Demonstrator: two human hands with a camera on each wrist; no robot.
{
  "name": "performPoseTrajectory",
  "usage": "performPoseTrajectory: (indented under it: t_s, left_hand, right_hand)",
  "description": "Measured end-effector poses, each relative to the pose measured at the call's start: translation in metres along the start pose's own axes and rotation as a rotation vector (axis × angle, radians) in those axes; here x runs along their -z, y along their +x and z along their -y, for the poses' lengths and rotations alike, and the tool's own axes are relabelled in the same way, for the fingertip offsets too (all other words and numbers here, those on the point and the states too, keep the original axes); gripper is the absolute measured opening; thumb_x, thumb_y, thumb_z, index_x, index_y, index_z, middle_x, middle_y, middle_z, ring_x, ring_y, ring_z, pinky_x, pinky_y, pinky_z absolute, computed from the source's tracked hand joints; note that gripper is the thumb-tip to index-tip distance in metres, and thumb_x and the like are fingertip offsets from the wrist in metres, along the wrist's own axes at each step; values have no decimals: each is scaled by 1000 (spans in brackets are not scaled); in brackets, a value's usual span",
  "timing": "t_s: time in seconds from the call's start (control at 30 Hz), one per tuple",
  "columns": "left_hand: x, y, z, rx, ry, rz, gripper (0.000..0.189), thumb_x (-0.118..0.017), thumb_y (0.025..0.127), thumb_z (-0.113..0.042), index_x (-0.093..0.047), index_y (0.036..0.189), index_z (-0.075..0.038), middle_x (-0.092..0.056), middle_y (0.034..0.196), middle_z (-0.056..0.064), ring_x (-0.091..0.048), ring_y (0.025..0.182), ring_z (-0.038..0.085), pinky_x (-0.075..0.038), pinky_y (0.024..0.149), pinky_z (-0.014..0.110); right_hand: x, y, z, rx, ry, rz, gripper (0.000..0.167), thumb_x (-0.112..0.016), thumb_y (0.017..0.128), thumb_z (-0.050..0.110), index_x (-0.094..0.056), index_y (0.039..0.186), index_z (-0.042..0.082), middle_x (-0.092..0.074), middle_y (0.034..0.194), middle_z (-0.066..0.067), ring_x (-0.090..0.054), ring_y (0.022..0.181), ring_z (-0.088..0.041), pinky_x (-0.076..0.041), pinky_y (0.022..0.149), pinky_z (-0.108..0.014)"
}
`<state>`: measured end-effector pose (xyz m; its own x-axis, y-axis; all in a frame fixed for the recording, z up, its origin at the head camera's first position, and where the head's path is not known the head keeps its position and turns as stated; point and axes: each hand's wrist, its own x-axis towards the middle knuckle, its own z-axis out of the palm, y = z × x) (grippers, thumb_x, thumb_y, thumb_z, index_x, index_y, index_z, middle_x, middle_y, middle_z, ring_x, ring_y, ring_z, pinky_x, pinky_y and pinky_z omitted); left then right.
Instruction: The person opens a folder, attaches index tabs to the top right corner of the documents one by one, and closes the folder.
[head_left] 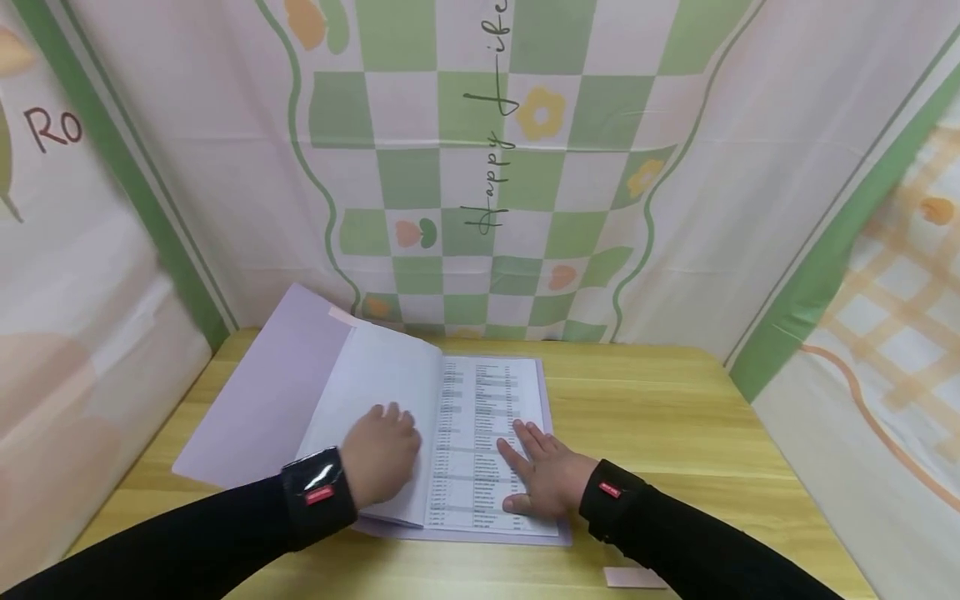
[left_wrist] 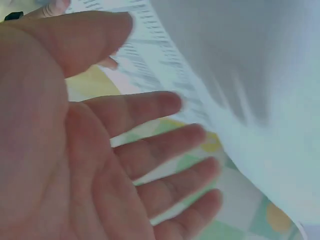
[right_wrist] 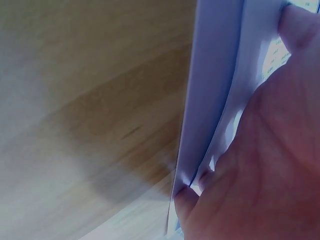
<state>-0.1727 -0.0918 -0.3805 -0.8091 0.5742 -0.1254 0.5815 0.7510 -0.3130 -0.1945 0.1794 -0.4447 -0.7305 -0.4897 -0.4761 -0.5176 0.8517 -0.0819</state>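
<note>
A booklet with a lilac cover (head_left: 277, 392) lies spread on the table. Its left page (head_left: 382, 367) is blank, while the right page (head_left: 457, 467) carries printed rows of text in columns, some shaded grey. Over the blank page is my left hand (head_left: 381, 457); in the left wrist view its fingers (left_wrist: 165, 150) are extended and apart, with nothing between them and the white sheet beside them. My right hand (head_left: 551, 475) rests on the printed page near its right edge, fingers spread. The right wrist view shows that hand (right_wrist: 265, 145) along the booklet's edge.
A small pale pink slip (head_left: 633, 577) lies on the wooden table (head_left: 645, 425) near the front, by the right forearm. Another pink strip (head_left: 345, 316) shows at the top of the booklet. Printed curtains (head_left: 480, 167) hang behind and on both sides.
</note>
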Motion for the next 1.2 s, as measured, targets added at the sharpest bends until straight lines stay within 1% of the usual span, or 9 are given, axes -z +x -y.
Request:
performPoseTrajectory:
  t_s: [0.17, 0.33, 0.47, 0.6, 0.7, 0.77, 0.87, 1.0, 1.2]
  left_hand:
    - [0, 17, -32, -41, -66, 54, 42, -62, 94, -33, -68, 125, -6, -60, 132, 15, -52, 127, 35, -39, 104, 49]
    - [-12, 4, -55, 16, -161, 79, 41, -63, 93, -32, -70, 123, -4, -60, 132, 17, -50, 127, 36, -38, 103, 54]
    - [-17, -9, -60, 4, -118, 43, 38, -61, 94, -29, -70, 124, -6, -60, 133, 15, -50, 128, 34, -38, 102, 55]
    - [-19, -19, -58, -30, -106, 17, 36, -56, 97, -25, -69, 124, -5, -61, 133, 13, -51, 128, 31, -39, 104, 50]
    - [-19, -23, -57, -41, -135, 4, 36, -57, 97, -27, -69, 124, -6, -61, 132, 12, -52, 128, 30, -39, 105, 48]
    - [-21, -25, -57, -50, -134, -12, 37, -59, 96, -29, -69, 123, -6, -62, 131, 11, -53, 127, 30, -39, 104, 47]
    - [-26, -27, -58, -59, -118, -41, 39, -61, 95, -33, -69, 122, -6, -63, 130, 11, -54, 126, 29, -41, 103, 46]
    - [-31, -29, -60, -65, -136, -27, 43, -63, 94, -37, -69, 122, -5, -63, 129, 11, -55, 124, 27, -42, 102, 44]
    - [-35, -30, -62, -102, -238, 59, 52, -65, 92, -47, -69, 122, -5, -64, 127, 11, -57, 122, 25, -46, 98, 40]
  right_hand:
    - [-2, -1, -1, 16, 16, -21, 94, -48, 87, 75, -21, 161, 22, -4, 165, -13, -3, 150, -33, -13, 116, -53]
    - [-2, 5, -3, 51, 33, -70, 95, -55, 85, 73, -28, 159, 21, -11, 165, -13, -11, 149, -34, -17, 115, -54]
    - [4, 10, -2, 62, 42, -118, 89, -65, 84, 66, -40, 153, 18, -25, 160, -16, -26, 144, -36, -26, 112, -54]
    - [16, 14, 1, 74, -2, -183, 62, -73, 85, 51, -59, 134, 15, -52, 134, -13, -51, 117, -28, -42, 99, -49]
    - [24, 19, 4, 95, -62, -258, 39, -71, 89, 39, -66, 117, 13, -57, 105, -4, -52, 88, -19, -48, 81, -42]
    - [27, 24, 8, 122, -66, -298, 30, -66, 92, 33, -68, 112, 12, -58, 100, -1, -52, 82, -16, -49, 78, -38]
    - [31, 32, 20, 178, -27, -322, 29, -62, 96, 27, -68, 120, 12, -64, 115, -2, -62, 99, -16, -51, 89, -40]
    - [34, 41, 37, 259, -4, -323, 39, -59, 99, 23, -60, 137, 13, -56, 140, -5, -52, 129, -20, -43, 103, -43]
    - [37, 51, 54, 296, -30, -307, 49, -56, 100, 16, -49, 149, 19, -48, 149, 1, -48, 132, -15, -41, 104, -42]
